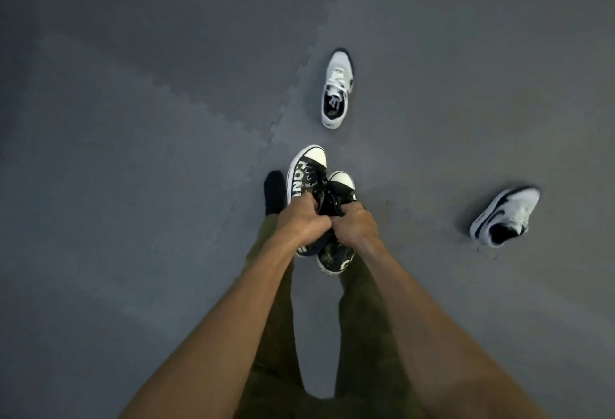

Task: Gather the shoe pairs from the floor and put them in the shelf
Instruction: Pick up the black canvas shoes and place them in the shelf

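Observation:
I hold a pair of black high-top sneakers with white toe caps side by side in front of my legs. My left hand [301,220] grips the left black sneaker [304,171] at its opening. My right hand [354,224] grips the right black sneaker [341,185] the same way. A white sneaker with dark trim [336,89] stands upright on the floor straight ahead. Its mate, a second white sneaker [506,217], lies on the floor to the right, toe pointing up-right. No shelf is in view.
The floor is grey foam matting [166,119] with a jagged interlocking seam [293,92] running up from my feet. My foot in a black sock [274,190] stands just left of the held shoes. My olive trouser legs fill the lower middle.

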The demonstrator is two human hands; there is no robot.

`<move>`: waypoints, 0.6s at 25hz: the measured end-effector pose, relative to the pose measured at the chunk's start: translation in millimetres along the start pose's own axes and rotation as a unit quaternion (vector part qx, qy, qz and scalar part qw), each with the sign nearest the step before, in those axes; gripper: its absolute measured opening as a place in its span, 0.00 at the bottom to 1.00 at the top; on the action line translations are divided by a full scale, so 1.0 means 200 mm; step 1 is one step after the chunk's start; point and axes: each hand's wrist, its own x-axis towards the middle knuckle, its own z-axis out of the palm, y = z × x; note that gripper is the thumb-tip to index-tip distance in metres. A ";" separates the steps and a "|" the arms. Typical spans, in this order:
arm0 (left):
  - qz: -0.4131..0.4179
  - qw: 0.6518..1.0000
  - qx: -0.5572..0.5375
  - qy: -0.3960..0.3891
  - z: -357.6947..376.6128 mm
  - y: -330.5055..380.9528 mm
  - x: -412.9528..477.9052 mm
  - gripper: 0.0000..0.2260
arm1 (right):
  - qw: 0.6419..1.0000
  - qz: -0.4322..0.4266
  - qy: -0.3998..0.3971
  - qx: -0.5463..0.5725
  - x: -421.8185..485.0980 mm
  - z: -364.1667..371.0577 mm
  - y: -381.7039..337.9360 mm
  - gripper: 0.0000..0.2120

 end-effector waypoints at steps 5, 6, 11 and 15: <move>-0.033 0.976 -0.187 0.112 -0.22 -0.22 -0.33 0.05 | 0.977 -0.106 0.008 -0.183 -0.28 0.01 -0.32 0.17; -0.036 0.965 -0.224 0.135 -0.26 -0.29 -0.40 0.06 | 0.965 -0.132 0.011 -0.224 -0.35 0.04 -0.40 0.18; -0.052 0.851 -0.467 0.234 -0.34 -0.80 -0.80 0.08 | 0.872 -0.272 -0.006 -0.406 -0.79 0.41 -0.72 0.17; -0.071 0.749 -0.586 0.301 -0.29 -1.37 -1.16 0.12 | 0.758 -0.393 -0.021 -0.520 -1.26 0.93 -0.84 0.08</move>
